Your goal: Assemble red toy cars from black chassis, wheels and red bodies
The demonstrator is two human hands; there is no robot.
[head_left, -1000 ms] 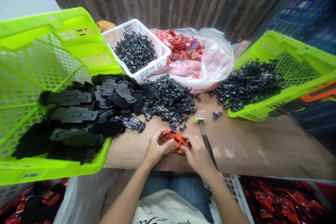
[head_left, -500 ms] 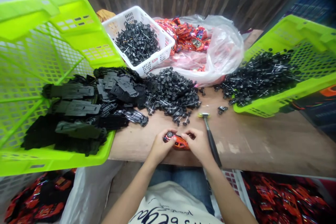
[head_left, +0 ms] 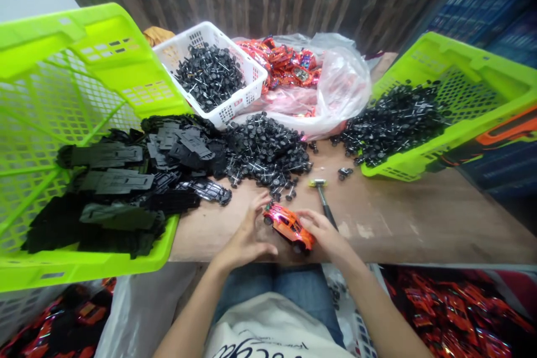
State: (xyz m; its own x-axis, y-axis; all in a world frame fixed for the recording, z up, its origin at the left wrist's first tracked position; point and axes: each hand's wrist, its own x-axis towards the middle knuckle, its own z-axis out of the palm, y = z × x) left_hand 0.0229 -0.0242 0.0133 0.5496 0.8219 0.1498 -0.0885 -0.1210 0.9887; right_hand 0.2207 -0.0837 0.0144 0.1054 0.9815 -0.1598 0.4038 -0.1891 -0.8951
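Observation:
An orange toy car (head_left: pixel 287 222) with black wheels is tilted just above the bench's front part. My right hand (head_left: pixel 325 234) grips it from the right side. Left of the car, my left hand (head_left: pixel 243 238) is open, thumb and fingers spread wide; its fingertips are close to the car's far end, and I cannot tell whether they touch. A hammer (head_left: pixel 323 201) with a black handle lies right of the car, partly hidden behind my right hand. Beyond my hands is a pile of black wheels on metal axles (head_left: pixel 268 151).
Black car bases (head_left: pixel 117 179) spill from a green crate (head_left: pixel 138 260) at left. A white basket (head_left: pixel 247 98) and a plastic bag (head_left: pixel 344 81) of orange car bodies stand behind. More axles lie in the right green crate (head_left: pixel 390 173). Finished-looking cars (head_left: pixel 453 307) fill a container below.
My left hand has let go of the toy car and opened to the left. The car has turned in my right hand, showing its roof and side. The view has shifted slightly.

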